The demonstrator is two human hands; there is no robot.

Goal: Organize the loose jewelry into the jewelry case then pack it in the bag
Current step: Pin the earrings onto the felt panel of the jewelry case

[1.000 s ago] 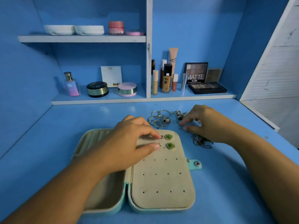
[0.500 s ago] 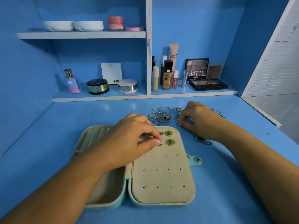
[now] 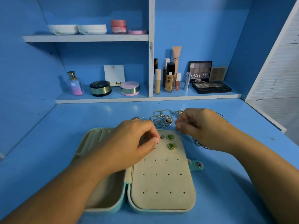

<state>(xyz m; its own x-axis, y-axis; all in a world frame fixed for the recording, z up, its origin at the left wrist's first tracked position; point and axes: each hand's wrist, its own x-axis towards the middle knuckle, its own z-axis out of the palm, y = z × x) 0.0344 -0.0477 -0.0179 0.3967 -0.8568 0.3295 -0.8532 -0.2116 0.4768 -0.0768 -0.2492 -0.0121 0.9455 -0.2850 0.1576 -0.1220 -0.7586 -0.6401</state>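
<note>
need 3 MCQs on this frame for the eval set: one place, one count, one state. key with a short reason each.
1. Where is the loose jewelry?
A) on the desk behind the jewelry case
B) on the top shelf
C) in the case's left half

2. How many green earrings sit on the case's holed panel?
A) one
B) two
C) four

3. The left hand is:
A) flat on the desk
B) gripping a bottle
C) pinching a small stud at the panel

Key:
1. A: the tangle lies on the desk past the case's far edge.
2. B: two green stones show at the panel's top right.
3. C: thumb and forefinger meet on the stud.
</note>
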